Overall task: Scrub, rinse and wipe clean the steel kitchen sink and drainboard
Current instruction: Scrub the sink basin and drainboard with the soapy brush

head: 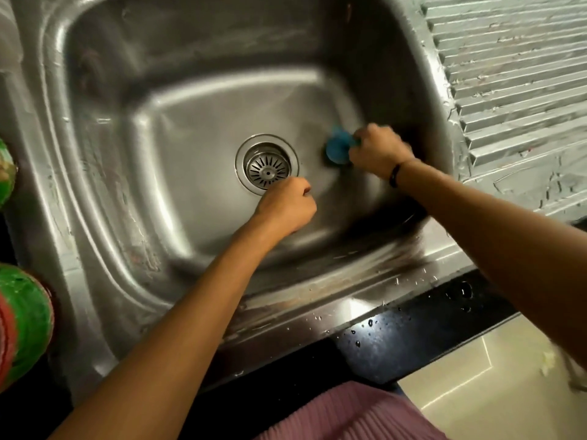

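Big steel sink point(104, 128) fills most of the view, ribbed drainboard point(514, 77) off to the right. Right hand point(379, 150) has its grip curled round a blue scrubber point(338, 147) — pressed on the basin floor beside the drain point(266, 164). Left hand point(287, 204) is a loose fist, holding nothing — just near the drain.

— What lay along the near edge?

— A dark, speckled stone table point(422, 325), its top wet with scattered water drops that caught the light.

— And below it?

— A pale, glossy tiled floor point(476, 392) showed at the lower right, with a bright streak of reflected light and a few small whitish scraps lying on it.

— Anything at the left?

— Two rounded green-and-red objects point(22, 325) stood at the frame's edge, too blurred to identify. The lighting was dim and warm.
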`<state>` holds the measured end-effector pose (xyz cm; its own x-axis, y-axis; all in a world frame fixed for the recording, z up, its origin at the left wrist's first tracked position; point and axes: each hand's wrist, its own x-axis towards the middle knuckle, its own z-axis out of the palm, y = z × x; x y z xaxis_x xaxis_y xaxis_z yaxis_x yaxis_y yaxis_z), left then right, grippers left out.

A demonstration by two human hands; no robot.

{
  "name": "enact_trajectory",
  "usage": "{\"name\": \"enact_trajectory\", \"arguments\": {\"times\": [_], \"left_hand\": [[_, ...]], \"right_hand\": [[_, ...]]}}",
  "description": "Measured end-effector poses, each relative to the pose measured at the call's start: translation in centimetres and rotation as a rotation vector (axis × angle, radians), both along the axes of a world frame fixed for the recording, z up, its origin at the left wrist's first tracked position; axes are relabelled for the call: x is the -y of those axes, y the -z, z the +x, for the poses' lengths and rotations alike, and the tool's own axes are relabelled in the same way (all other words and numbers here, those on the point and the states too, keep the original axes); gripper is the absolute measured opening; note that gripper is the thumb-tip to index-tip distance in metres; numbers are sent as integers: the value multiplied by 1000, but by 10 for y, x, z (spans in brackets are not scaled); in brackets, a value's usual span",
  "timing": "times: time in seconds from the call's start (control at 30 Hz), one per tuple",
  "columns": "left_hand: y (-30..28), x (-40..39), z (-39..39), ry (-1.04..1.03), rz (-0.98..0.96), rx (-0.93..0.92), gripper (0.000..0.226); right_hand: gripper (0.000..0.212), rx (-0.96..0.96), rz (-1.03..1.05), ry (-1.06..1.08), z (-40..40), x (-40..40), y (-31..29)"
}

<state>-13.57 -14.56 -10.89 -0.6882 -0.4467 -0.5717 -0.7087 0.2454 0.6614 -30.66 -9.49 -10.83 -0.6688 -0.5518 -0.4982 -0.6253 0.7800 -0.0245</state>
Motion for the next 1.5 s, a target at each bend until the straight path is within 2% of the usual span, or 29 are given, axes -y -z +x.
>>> {"name": "enact_trajectory", "arguments": {"times": [0.1, 0.23, 0.3, 0.37, 0.53, 0.6, 0.73, 0.8, 0.9, 0.97, 1.07, 1.17, 1.23, 1.4, 1.5], "left_hand": [[0, 0, 3, 13, 1, 12, 20], [-6, 0, -2, 20, 5, 1, 14], [-6, 1, -6, 3, 18, -5, 18], [-4, 2, -7, -18, 23, 2, 27], [-6, -2, -7, 15, 15, 20, 23], [-9, -3, -8, 29, 16, 18, 12], [-12, -4, -6, 30, 35, -5, 17], [-10, 0, -6, 23, 37, 4, 13], [-7, 7, -6, -16, 34, 17, 23], [-7, 8, -8, -28, 42, 27, 16], [-8, 9, -13, -13, 33, 35, 34], [-13, 10, -20, 16, 22, 19, 41], [-16, 10, -22, 15, 3, -2, 39], [-16, 17, -22, -44, -15, -37, 33], [-14, 16, -23, -59, -20, -30, 25]], "right_hand": [[34, 45, -72, 84, -5, 6, 4], [40, 94, 158, -121, 34, -36, -8], [39, 94, 193, -106, 38, -44, -7], [38, 94, 131, 8, 25, -29, -4], [32, 25, -123, 179, -8, 26, 6], [32, 27, -108, 115, -3, 33, 2], [38, -89, 224, -200, 20, -22, -14], [33, -148, 273, -245, 37, -51, -12], [29, -180, 201, -169, 40, -38, -1], [27, -231, 98, -122, 24, -15, 6], [27, -254, -52, -73, -3, 38, 16], [29, -220, -118, -116, -12, 83, 16], [32, -183, -98, -117, -9, 75, 11], [29, -167, 49, -14, 23, -14, 11], [28, -160, -27, 76, 22, -6, 17]]}}
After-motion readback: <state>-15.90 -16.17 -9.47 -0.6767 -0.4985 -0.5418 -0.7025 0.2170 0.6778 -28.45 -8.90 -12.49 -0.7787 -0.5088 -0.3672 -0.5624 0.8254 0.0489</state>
